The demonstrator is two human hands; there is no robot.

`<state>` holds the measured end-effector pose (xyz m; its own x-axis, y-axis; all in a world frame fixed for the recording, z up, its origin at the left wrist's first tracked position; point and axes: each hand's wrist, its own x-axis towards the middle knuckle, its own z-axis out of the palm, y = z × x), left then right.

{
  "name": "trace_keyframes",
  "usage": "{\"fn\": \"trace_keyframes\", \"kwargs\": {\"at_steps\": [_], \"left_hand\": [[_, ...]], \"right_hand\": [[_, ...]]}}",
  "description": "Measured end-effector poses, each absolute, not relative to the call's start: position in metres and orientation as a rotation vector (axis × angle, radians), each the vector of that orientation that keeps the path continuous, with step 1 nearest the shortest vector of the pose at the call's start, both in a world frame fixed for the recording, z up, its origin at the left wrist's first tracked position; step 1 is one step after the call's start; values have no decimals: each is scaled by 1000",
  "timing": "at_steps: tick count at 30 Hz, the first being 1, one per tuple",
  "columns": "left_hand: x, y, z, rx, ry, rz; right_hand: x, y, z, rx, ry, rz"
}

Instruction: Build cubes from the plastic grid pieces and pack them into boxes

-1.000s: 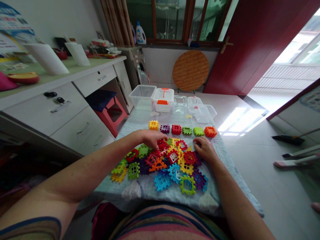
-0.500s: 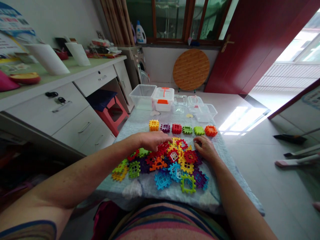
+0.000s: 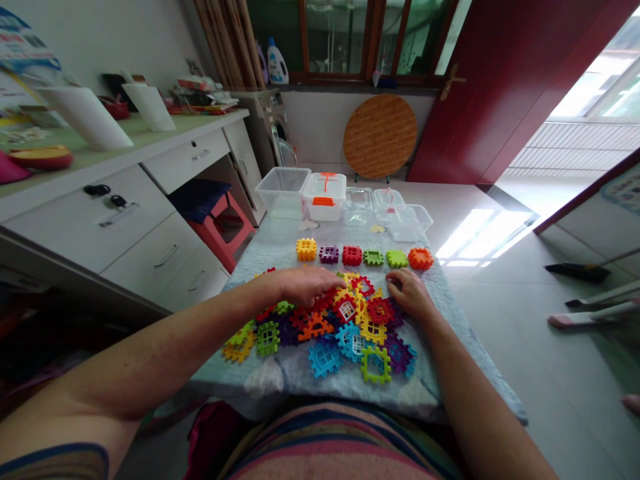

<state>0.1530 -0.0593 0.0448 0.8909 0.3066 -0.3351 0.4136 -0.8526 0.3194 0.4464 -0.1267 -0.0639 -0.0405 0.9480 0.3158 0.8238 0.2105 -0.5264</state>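
Observation:
My left hand (image 3: 311,285) lies over the heap of plastic building blocks, fingers stretched to the right above red window-shaped pieces (image 3: 323,301). Its fingertips come close to yellow pieces (image 3: 350,280), and the palm side is hidden. At the heap's right edge rests my right hand (image 3: 409,291), fingers loosely bent and apart, with nothing visible in them. Nearer my body are blue pieces (image 3: 325,358), a lime-green square frame (image 3: 376,365) and purple pieces (image 3: 399,352). Beyond both hands stands a row of block stacks, from a yellow stack (image 3: 306,250) to an orange stack (image 3: 421,259).
Clear plastic boxes stand along the table's far end, including an open bin (image 3: 284,190) and a lidded box with orange clips (image 3: 325,200). A light-blue cloth (image 3: 270,387) covers the table. Left are a red stool (image 3: 227,223) and a white desk (image 3: 145,220).
My left hand has shifted slightly right and toward me over the heap. A red piece now shows beyond my left forearm. My right hand stays nearly where it was; the view has moved a little.

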Motion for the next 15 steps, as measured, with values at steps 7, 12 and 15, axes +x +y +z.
{"fn": "trace_keyframes", "kwargs": {"at_steps": [7, 12, 15], "left_hand": [[152, -61, 44, 2715, 488, -370], [151, -60, 46, 2731, 485, -391], [152, -60, 48, 2723, 525, -424]], "right_hand": [[446, -127, -64, -1640, -1887, 258], [446, -127, -63, -1633, -1893, 264], [446, -127, -63, -1626, -1895, 264]]}}
